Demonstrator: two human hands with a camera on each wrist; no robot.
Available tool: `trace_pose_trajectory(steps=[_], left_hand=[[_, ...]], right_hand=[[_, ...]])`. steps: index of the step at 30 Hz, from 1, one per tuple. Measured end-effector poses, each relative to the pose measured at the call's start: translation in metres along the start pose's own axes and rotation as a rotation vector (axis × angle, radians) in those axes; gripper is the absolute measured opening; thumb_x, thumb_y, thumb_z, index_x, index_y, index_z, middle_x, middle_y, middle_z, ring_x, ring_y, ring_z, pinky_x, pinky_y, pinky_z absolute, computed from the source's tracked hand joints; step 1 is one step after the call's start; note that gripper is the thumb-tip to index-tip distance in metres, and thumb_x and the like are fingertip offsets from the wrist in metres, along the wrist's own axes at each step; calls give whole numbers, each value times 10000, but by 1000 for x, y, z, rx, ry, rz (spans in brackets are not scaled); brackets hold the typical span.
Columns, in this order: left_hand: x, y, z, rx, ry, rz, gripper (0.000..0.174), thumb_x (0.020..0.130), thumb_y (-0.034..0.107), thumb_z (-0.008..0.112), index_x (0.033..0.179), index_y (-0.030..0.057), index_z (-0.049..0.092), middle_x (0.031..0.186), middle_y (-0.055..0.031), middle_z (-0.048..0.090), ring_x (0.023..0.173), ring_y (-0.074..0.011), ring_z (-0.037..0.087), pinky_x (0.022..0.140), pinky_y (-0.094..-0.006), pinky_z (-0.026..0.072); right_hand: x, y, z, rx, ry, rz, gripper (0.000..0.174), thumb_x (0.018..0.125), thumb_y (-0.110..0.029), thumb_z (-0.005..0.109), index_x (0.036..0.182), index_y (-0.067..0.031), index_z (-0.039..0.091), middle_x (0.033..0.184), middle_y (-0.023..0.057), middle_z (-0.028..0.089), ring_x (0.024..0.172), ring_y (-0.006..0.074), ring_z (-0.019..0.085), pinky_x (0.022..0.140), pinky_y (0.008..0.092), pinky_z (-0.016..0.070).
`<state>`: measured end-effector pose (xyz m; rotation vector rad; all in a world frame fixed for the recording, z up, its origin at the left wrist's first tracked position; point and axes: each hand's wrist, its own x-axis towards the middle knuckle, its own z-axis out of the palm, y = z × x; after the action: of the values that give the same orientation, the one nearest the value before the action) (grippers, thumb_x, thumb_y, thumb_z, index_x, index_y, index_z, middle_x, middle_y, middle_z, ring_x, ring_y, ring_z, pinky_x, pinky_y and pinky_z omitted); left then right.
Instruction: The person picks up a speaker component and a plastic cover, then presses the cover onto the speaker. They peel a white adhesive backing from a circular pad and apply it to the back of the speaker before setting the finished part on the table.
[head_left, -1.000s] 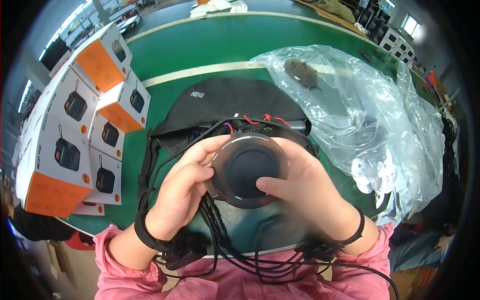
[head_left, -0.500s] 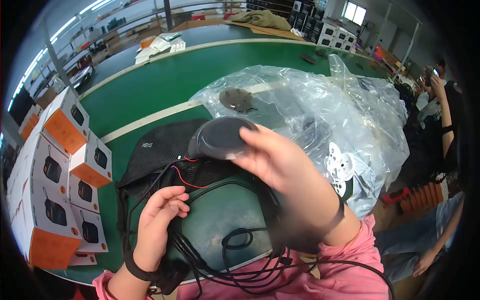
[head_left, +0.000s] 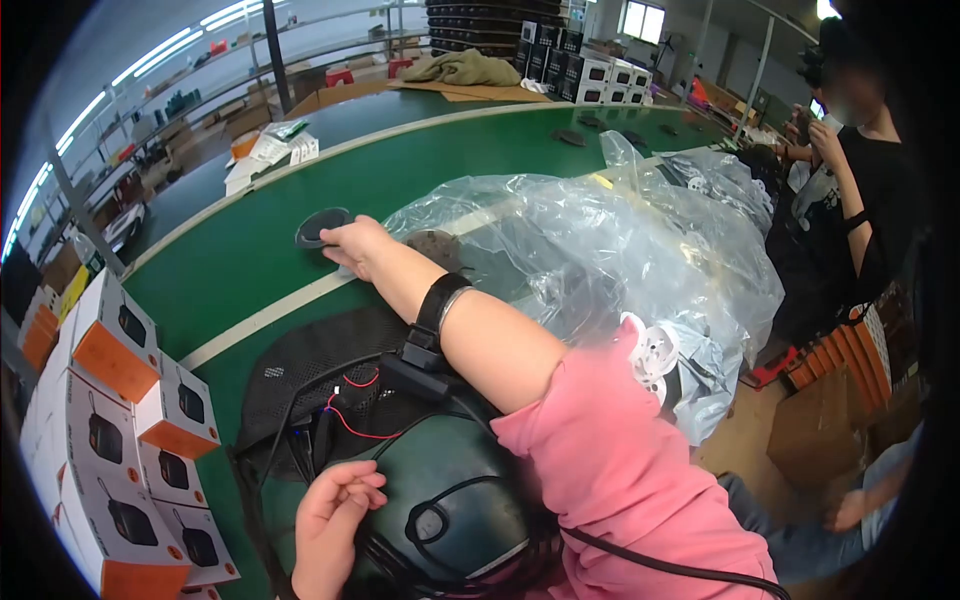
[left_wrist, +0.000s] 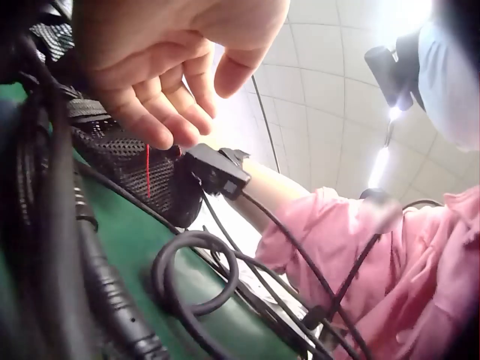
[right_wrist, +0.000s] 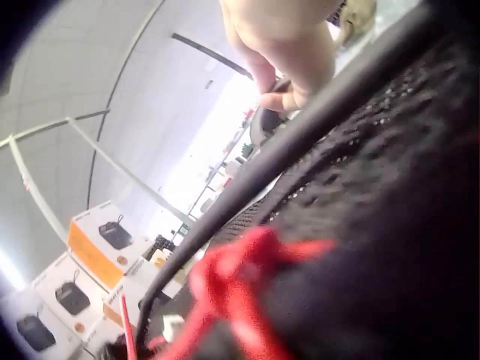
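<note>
With the arm stretched far forward, my right hand (head_left: 358, 247) pinches a dark round cover (head_left: 318, 224) by its near edge, over the green table. The thumb lies on its upper face. In the right wrist view the cover (right_wrist: 262, 126) shows only in part behind a cable. My left hand (head_left: 336, 512) stays close to my body, fingers loosely curled with nothing in them. Beside it are black cables (head_left: 428, 522) and a black mesh bag (head_left: 290, 372) with red wires. A second brown-grey round cover (head_left: 436, 243) shows just beyond my right forearm.
White and orange boxes (head_left: 100, 440) are stacked at the left edge. A big clear plastic bag (head_left: 600, 250) spreads over the right side, with white perforated pieces (head_left: 652, 352) by its near edge. Several dark covers (head_left: 570, 137) lie farther back. A person (head_left: 875, 170) stands at right.
Both hands held the dark round cover a second ago. The left hand let go, and the right hand carried the cover forward and left past the mesh bag. The head view turned rightward.
</note>
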<state>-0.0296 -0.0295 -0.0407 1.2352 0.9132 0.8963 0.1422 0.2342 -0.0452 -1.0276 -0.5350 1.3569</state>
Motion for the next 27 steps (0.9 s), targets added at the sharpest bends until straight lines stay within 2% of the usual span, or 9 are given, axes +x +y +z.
trace_pose_trajectory(steps=[6, 8, 9, 10, 11, 14, 15, 19, 27], left_hand=[[-3, 0, 5, 0, -25, -13, 267, 778, -8, 413, 1028, -39, 502, 908, -90, 571, 773, -135, 529, 737, -252, 411], [-4, 0, 6, 68, -39, 6, 268, 773, -16, 413, 1024, -35, 505, 909, -87, 568, 774, -133, 526, 737, -249, 409], [-3, 0, 6, 65, -46, 3, 268, 773, -16, 413, 1024, -35, 505, 909, -87, 568, 774, -133, 526, 737, -249, 409], [-3, -1, 5, 80, -50, 17, 264, 772, -18, 414, 1018, -34, 509, 906, -85, 565, 774, -131, 524, 736, -247, 408], [-4, -2, 4, 94, -53, 30, 260, 771, -20, 415, 1012, -32, 513, 903, -82, 563, 773, -129, 523, 735, -245, 406], [-4, -1, 5, 124, -43, 60, 250, 772, -17, 417, 999, -32, 520, 892, -79, 558, 771, -125, 520, 734, -241, 403], [-4, -1, 6, 121, -35, 62, 238, 773, -14, 420, 986, -32, 526, 890, -78, 555, 765, -124, 520, 728, -239, 403], [-1, -4, 3, 152, -52, 83, 225, 775, -14, 421, 971, -33, 529, 888, -75, 553, 755, -124, 520, 721, -237, 404], [2, -9, 8, 194, -40, 88, 196, 781, -18, 434, 942, -26, 545, 866, -65, 553, 741, -120, 523, 698, -231, 404]], right_hand=[[-65, -28, -6, -474, -293, 47, 449, 751, -93, 604, 1138, 59, 437, 1136, 172, 466, 921, 216, 537, 769, 299, 484], [-134, -56, -15, -723, -448, -163, 423, 767, -150, 573, 1140, 16, 461, 998, 106, 552, 858, 160, 541, 715, 259, 448], [-153, -53, -30, -834, -488, -553, 391, 739, -191, 556, 1059, 29, 513, 912, 167, 587, 757, 217, 581, 658, 325, 464], [-206, -76, -38, -885, -489, -424, 354, 747, -168, 539, 1034, 38, 513, 902, 190, 579, 766, 280, 579, 692, 343, 455], [-224, -76, -59, -1065, -495, -781, 286, 760, -140, 523, 990, 29, 529, 874, 184, 574, 765, 333, 559, 711, 361, 449], [-275, -102, -120, -1334, 24, -1030, 179, 743, -102, 519, 874, 9, 570, 823, 180, 579, 759, 343, 552, 701, 377, 446], [-282, -120, -144, -1452, 147, -844, 161, 758, -38, 530, 895, 16, 595, 796, 121, 598, 713, 187, 578, 613, 288, 453], [-237, -143, -227, -1776, 459, -122, 207, 713, -89, 554, 878, 26, 603, 672, 100, 593, 579, 150, 578, 554, 281, 453], [-191, -120, -246, -1849, 461, -324, 317, 689, -241, 608, 935, -41, 611, 787, 167, 617, 739, 308, 591, 681, 370, 458]])
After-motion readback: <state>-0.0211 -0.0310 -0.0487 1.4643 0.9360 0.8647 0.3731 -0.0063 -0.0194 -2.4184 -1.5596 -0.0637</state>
